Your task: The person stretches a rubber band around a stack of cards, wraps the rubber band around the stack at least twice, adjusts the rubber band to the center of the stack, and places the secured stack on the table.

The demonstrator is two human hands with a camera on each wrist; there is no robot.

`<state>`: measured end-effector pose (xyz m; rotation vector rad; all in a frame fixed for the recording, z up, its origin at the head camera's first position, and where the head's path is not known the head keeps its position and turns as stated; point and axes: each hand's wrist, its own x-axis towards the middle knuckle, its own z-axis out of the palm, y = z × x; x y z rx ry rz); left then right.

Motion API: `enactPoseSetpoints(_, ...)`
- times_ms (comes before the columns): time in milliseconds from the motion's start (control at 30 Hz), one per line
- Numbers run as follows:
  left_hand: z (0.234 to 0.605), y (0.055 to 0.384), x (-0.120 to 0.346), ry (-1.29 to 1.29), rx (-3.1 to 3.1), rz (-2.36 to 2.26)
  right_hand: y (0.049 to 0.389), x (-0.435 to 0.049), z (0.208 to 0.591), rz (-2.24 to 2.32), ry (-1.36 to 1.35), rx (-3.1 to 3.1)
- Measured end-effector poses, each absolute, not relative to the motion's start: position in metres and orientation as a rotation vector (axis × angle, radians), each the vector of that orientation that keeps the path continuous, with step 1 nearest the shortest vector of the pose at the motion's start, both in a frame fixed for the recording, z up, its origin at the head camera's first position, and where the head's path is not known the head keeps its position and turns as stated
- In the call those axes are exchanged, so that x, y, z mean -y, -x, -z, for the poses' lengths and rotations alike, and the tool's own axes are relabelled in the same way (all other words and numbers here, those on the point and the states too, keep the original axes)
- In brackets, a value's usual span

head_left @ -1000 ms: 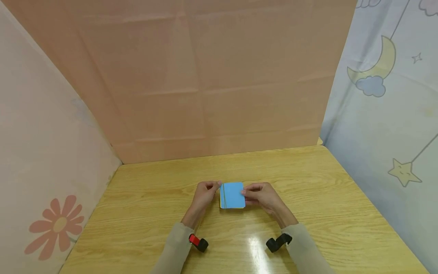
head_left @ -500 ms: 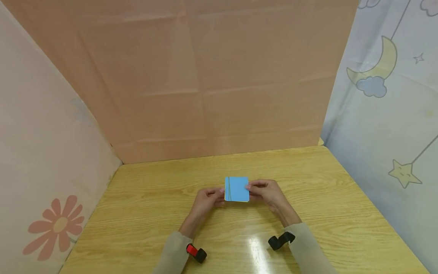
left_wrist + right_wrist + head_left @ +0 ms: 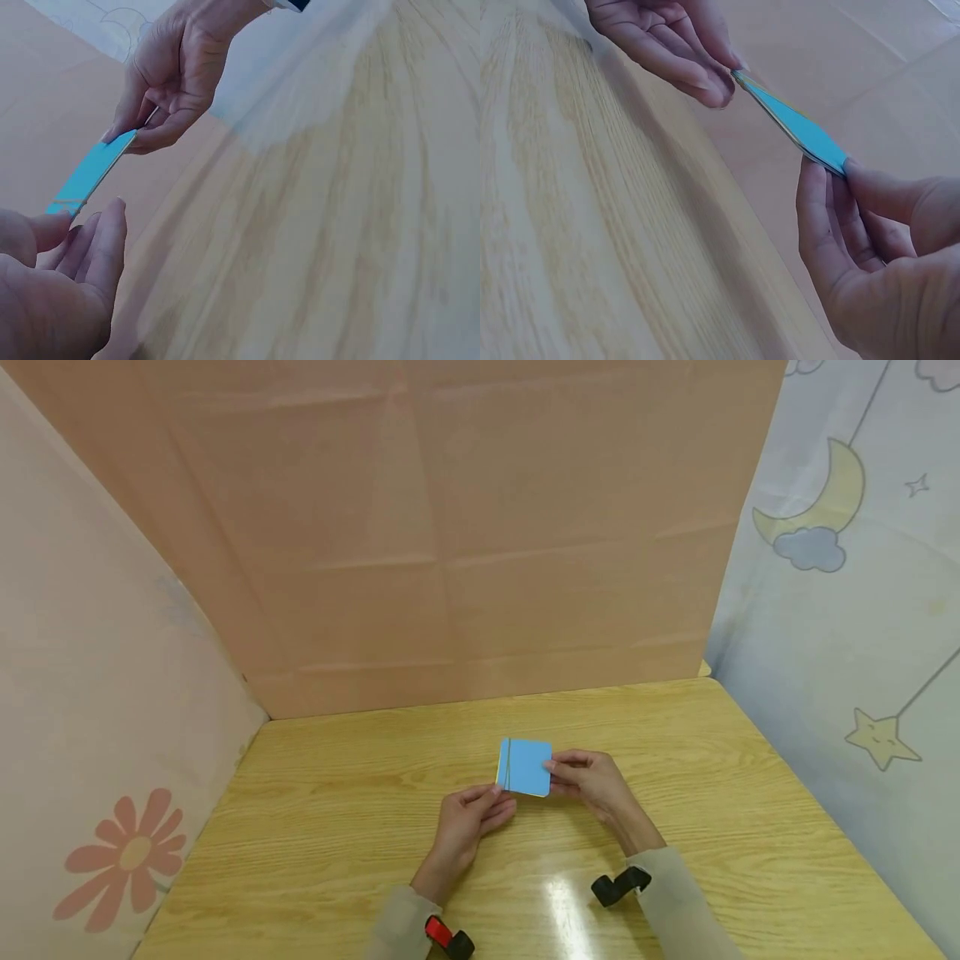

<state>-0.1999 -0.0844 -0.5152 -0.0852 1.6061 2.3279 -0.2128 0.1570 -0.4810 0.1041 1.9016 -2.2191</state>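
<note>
A thin stack of square cards (image 3: 531, 768), blue on top with rounded corners, is held up above the table between both hands. Yellow shows along its lower and left edges. Around its left part runs a thin rubber band (image 3: 508, 765). At the lower left corner, beside the band, my left hand (image 3: 463, 822) pinches the stack; its other fingers stretch out below. My right hand (image 3: 596, 783) grips the right edge, thumb on top and fingers underneath. Seen edge-on in the right wrist view, the stack (image 3: 802, 135) shows several layers.
The wooden table (image 3: 337, 793) lies beneath both hands. A plain peach cloth (image 3: 450, 543) hangs behind it. Patterned cloths stand at either side, one with a flower (image 3: 131, 853), one with a moon (image 3: 832, 493). Straps with black wrist cameras (image 3: 621, 887) sit at the sleeves.
The stack has moved up and to the right and is slightly tilted now. My left hand has slid from its upper left corner down the left side to the lower left corner. My right hand keeps its grip.
</note>
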Motion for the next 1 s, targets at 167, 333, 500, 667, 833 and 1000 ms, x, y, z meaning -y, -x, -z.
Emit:
enactPoseSetpoints(167, 0.512, 0.200, 0.075, 0.193, -1.598, -2.397, 0.214, -0.158, 0.482, 2.243, -0.081, -1.863)
enactPoseSetpoints(333, 0.511, 0.200, 0.065, 0.298, -1.609, -2.484, 0.214, -0.159, 0.484, 2.269, -0.057, -1.821)
enactPoseSetpoints(500, 0.514, 0.199, 0.055, 0.383, -1.561, -2.555, 0.214, -0.158, 0.483, 2.283, -0.078, -1.839)
enactPoseSetpoints(667, 0.515, 0.196, 0.050, 0.427, -1.549, -2.577, 0.214, -0.157, 0.482, 2.288, -0.105, -1.862)
enactPoseSetpoints(833, 0.513, 0.194, 0.050, 0.433, -1.534, -2.576, 0.213, -0.155, 0.482, 2.296, -0.131, -1.871)
enactPoseSetpoints(1000, 0.511, 0.192, 0.048, 0.431, -1.496, -2.590, 0.212, -0.154, 0.483, 2.308, -0.147, -1.882)
